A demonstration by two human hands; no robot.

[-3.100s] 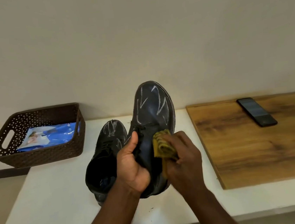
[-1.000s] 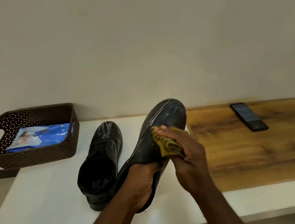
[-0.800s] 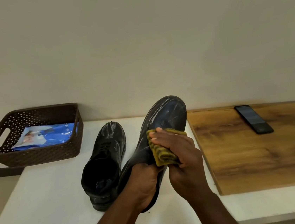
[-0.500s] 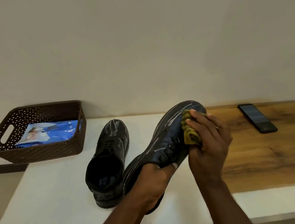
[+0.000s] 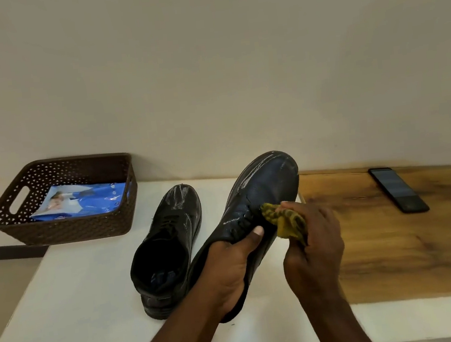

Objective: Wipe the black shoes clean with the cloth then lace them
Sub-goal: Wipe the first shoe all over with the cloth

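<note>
Above the white table (image 5: 66, 315), the left hand (image 5: 230, 271) gripped a tilted black shoe (image 5: 261, 203) — the right hand (image 5: 314, 248) clutched a yellow cloth (image 5: 284, 220) against its side.

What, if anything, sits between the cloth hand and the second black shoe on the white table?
Only the held black shoe, gripped by the left hand. It lies between the right hand with the yellow cloth and the standing black leather shoe on the white table.
</note>
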